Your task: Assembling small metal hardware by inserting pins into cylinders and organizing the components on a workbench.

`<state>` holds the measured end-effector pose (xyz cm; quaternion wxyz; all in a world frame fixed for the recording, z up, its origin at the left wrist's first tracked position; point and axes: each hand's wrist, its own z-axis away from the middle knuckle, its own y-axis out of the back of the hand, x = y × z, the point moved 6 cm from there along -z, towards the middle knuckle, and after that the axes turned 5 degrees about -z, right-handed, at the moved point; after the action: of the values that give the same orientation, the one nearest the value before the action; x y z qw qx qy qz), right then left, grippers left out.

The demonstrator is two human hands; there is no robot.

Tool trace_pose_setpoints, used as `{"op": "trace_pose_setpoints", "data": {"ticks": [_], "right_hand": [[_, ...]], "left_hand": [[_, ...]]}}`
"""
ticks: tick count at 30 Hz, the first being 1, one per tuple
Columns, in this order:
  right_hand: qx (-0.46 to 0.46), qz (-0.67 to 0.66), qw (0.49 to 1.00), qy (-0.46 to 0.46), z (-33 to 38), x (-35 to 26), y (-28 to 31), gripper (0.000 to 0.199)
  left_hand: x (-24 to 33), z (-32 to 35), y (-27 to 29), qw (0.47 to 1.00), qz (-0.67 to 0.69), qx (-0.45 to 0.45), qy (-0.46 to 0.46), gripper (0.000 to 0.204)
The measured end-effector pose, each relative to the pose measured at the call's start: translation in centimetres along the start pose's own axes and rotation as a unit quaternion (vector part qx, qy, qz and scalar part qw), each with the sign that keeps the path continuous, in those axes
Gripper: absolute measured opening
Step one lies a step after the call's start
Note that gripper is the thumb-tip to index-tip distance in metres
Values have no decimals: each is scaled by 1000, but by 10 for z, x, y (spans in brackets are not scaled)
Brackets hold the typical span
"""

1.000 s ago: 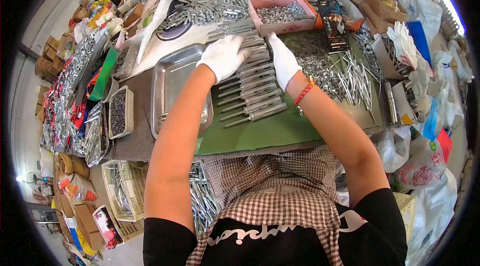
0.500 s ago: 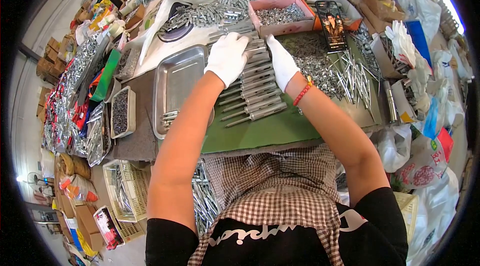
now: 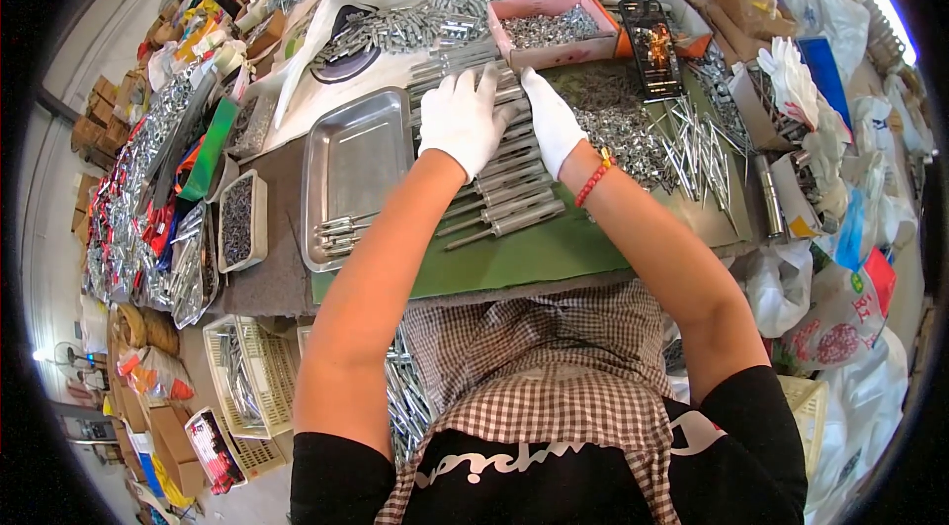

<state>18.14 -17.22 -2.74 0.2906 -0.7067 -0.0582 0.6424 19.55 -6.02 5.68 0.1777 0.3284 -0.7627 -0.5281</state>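
Observation:
A row of grey metal cylinders with thin rods (image 3: 526,218) lies side by side on a green work mat (image 3: 484,270) in front of me. My left hand (image 3: 463,126), in a white glove, rests palm down across the upper part of the row. Its fingers are spread, with the tips over the cylinders. At the row's right ends is my right hand (image 3: 554,125), also gloved, its fingers stretched out and laid along the ends. Neither hand is wrapped round a single piece. The cylinders under my left palm are hidden.
Left of the row stands a steel tray (image 3: 310,179) with several rod pieces (image 3: 341,233). To the right lie small metal parts (image 3: 628,144) and loose thin rods (image 3: 697,154). Behind are a pink box (image 3: 502,54) of small parts, a phone (image 3: 650,50) and a heap of metal sleeves (image 3: 405,31).
My left hand has slid right and slightly nearer over the cylinders, its fingers spreading wider. My right hand has shifted slightly left. More of the rod pieces in the tray show beside my left arm.

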Motion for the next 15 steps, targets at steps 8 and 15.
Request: {"op": "trace_pose_setpoints", "data": {"ticks": [8, 15], "right_hand": [[16, 42, 999, 11, 0, -8, 4, 51], [11, 30, 999, 16, 4, -10, 0, 49]], "left_hand": [[7, -2, 0, 999, -31, -8, -2, 64], [4, 8, 11, 1000, -16, 7, -2, 68]]}}
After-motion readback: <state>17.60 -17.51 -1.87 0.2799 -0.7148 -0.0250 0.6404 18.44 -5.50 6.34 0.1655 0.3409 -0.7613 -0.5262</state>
